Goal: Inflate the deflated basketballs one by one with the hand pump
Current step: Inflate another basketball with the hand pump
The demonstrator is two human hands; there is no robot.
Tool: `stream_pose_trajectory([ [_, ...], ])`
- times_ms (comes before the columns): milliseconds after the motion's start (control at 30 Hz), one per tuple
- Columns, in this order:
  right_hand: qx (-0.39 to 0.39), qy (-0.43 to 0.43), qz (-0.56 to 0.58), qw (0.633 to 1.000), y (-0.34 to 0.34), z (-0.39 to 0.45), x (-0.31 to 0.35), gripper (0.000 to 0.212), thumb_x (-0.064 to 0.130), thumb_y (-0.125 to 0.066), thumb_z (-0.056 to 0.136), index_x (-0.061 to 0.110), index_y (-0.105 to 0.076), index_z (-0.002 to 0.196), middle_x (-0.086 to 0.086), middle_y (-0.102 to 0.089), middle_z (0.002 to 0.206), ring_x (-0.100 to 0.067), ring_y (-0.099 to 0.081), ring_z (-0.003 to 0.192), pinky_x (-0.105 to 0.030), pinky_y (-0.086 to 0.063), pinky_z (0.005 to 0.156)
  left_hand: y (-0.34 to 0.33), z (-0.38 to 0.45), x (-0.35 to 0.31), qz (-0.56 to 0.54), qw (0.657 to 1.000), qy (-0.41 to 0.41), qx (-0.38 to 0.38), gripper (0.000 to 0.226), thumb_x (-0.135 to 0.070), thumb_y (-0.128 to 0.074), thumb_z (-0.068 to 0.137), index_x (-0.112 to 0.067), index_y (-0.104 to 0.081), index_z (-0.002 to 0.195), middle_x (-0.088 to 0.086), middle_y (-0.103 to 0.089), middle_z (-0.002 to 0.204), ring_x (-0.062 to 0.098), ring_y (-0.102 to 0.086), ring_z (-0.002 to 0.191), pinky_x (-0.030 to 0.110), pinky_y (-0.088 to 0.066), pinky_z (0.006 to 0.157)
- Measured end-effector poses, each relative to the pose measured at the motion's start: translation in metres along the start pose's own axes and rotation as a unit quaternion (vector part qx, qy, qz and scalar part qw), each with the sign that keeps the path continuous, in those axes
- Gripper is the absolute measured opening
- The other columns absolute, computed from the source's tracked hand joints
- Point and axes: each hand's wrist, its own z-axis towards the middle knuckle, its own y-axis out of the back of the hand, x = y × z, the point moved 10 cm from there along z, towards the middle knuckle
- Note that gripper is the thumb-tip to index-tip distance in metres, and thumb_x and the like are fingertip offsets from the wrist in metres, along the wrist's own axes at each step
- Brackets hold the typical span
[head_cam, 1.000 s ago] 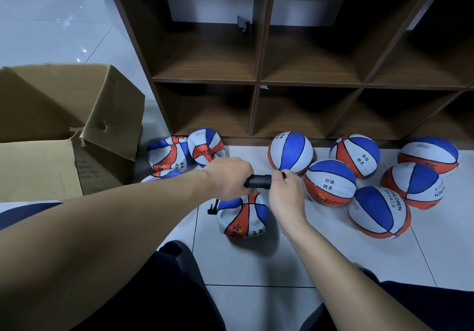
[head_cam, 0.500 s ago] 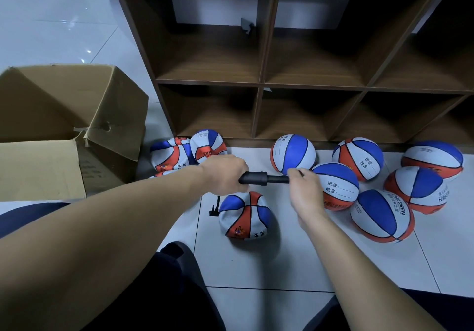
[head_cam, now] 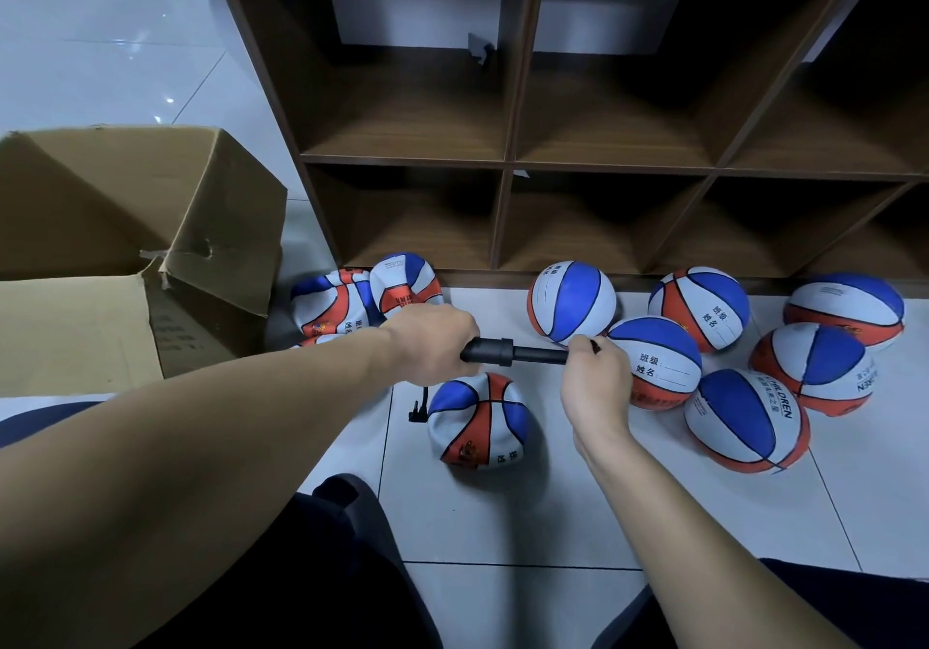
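Observation:
A black hand pump (head_cam: 507, 352) lies level between my hands, above a part-filled red, white and blue basketball (head_cam: 477, 420) on the tiled floor. My left hand (head_cam: 432, 339) grips the pump's body. My right hand (head_cam: 595, 377) is closed on the pump's handle end, with the rod drawn out. A short black hose (head_cam: 420, 404) hangs from the pump down to the ball's left side. Several round, filled balls (head_cam: 653, 362) lie to the right. Flat, crumpled balls (head_cam: 342, 304) lie at the left, by the shelf's foot.
An open cardboard box (head_cam: 151, 226) stands at the left. A dark wooden cubby shelf (head_cam: 507, 166) with bare compartments rises behind the balls. My dark-trousered knees (head_cam: 321, 573) frame the floor tiles in front.
My right hand has moved to the right, away from my left hand, drawing the pump's rod out longer. The ball under the pump stays in place.

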Motion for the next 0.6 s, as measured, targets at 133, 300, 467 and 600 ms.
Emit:
stream_pose_trajectory([
  [133,0.026,0.009,-0.019,0.999,-0.013,-0.008,0.003,0.034,0.017,-0.05,0.101,0.014,-0.04,0.069,-0.003,-0.045,0.069,-0.022,-0.04,0.065,-0.038,-0.034,0.061,-0.001,0.0,-0.012,-0.003,1.0,-0.016,-0.002,0.022,-0.05,-0.065,0.103,-0.029,-0.063,0.095,-0.005,-0.064,0.081,0.02,-0.064,0.076,0.033,-0.047,0.062],
  [300,0.064,0.049,-0.074,0.994,-0.028,-0.02,0.011,0.036,0.028,-0.049,0.106,0.01,-0.05,0.075,-0.004,-0.054,0.073,-0.02,-0.049,0.067,-0.037,-0.038,0.058,0.0,0.0,-0.021,0.006,1.0,-0.024,-0.004,0.029,-0.056,-0.063,0.102,-0.03,-0.062,0.091,-0.005,-0.064,0.079,0.02,-0.062,0.074,0.034,-0.046,0.061],
  [467,0.08,0.056,-0.086,0.991,-0.034,-0.023,0.008,0.034,0.028,-0.046,0.107,0.014,-0.05,0.077,-0.004,-0.055,0.076,-0.019,-0.051,0.071,-0.034,-0.04,0.06,-0.002,0.0,-0.028,0.011,1.0,-0.025,-0.006,0.033,-0.059,-0.06,0.103,-0.032,-0.058,0.085,-0.004,-0.064,0.079,0.02,-0.063,0.073,0.036,-0.052,0.064],
  [600,0.106,0.062,-0.082,0.989,-0.037,-0.019,0.012,0.036,0.029,-0.047,0.107,0.01,-0.051,0.077,-0.005,-0.055,0.075,-0.022,-0.051,0.071,-0.037,-0.041,0.063,-0.001,0.0,-0.026,0.004,0.999,-0.031,0.008,0.034,-0.058,-0.062,0.102,-0.033,-0.053,0.081,-0.006,-0.062,0.078,0.015,-0.059,0.071,0.034,-0.045,0.062],
])
